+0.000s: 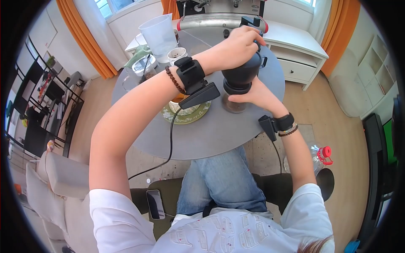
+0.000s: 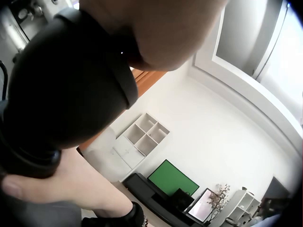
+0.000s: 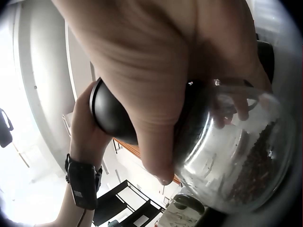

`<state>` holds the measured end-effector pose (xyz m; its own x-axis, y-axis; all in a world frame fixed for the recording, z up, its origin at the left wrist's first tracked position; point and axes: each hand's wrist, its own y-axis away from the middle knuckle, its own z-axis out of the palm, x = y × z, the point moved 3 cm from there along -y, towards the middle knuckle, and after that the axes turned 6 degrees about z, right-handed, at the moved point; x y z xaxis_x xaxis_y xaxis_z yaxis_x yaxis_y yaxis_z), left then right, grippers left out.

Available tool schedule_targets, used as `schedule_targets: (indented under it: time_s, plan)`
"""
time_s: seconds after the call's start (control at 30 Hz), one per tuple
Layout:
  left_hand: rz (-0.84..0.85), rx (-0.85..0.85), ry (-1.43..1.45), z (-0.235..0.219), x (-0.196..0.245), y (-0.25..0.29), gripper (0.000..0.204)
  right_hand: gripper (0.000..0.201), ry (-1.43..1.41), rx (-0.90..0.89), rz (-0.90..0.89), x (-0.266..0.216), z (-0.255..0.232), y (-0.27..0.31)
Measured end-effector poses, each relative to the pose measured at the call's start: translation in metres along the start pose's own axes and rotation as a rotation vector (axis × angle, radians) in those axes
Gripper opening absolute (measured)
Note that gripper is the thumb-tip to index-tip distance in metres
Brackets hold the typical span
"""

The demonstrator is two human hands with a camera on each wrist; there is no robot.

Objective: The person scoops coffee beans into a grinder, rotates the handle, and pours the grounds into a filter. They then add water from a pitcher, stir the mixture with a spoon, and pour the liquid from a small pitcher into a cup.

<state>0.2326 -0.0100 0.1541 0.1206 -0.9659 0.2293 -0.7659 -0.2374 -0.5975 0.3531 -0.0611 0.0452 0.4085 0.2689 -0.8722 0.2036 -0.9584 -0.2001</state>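
The left hand (image 1: 240, 47) and right hand (image 1: 260, 99), 2 in all, are on 1 black grinder (image 1: 241, 72) over the grey table (image 1: 202, 143); its 1 glass jar (image 3: 241, 156) contains dark bits. The right hand is wrapped snugly round the narrow neck above the jar. The left hand curls over the grinder's top, though exactly what its fingers grip there is hard to make out. Leftward are 1 clear pitcher (image 1: 159, 39), 1 white cup (image 1: 171, 55) and 1 green plate (image 1: 187, 121) bearing 1 patterned cup (image 1: 190, 110).
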Motion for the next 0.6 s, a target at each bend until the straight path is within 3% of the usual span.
schedule_targets:
  time_s: [0.07, 0.1, 0.2, 0.27, 0.33, 0.37, 0.47, 0.5, 0.6]
  plan:
    - [0.101, -0.147, 0.139, -0.003, 0.0, -0.001, 0.037, 0.087, -0.048, -0.093, -0.017, 0.008, -0.006, -0.001]
    - [0.153, -0.216, 0.209, -0.006, 0.002, -0.002, 0.038, 0.095, -0.057, -0.126, 0.005, 0.011, -0.006, -0.003]
    - [-0.003, -0.296, 0.419, -0.011, 0.002, 0.002, 0.043, 0.111, -0.086, -0.188, 0.071, 0.015, -0.005, -0.002]
    - [0.026, -0.223, 0.272, -0.012, 0.004, 0.003, 0.041, 0.111, -0.102, -0.181, 0.085, 0.013, -0.002, -0.001]
    - [0.062, -0.129, 0.022, -0.014, 0.01, 0.008, 0.039, 0.092, -0.075, -0.064, 0.019, 0.01, 0.004, 0.002]
    - [0.164, -0.098, -0.209, -0.019, 0.016, 0.011, 0.035, 0.083, -0.06, -0.006, -0.015, 0.006, 0.008, 0.004]
    - [0.01, -0.042, -0.586, -0.028, 0.027, 0.021, 0.041, 0.087, -0.002, 0.146, -0.031, -0.004, 0.022, 0.015]
    - [0.075, 0.036, -0.681, -0.032, 0.027, 0.021, 0.048, 0.089, -0.003, 0.178, -0.012, -0.004, 0.025, 0.018]
    - [-0.167, -0.223, -0.382, -0.04, 0.029, 0.021, 0.049, 0.095, 0.006, 0.25, 0.026, -0.007, 0.03, 0.025]
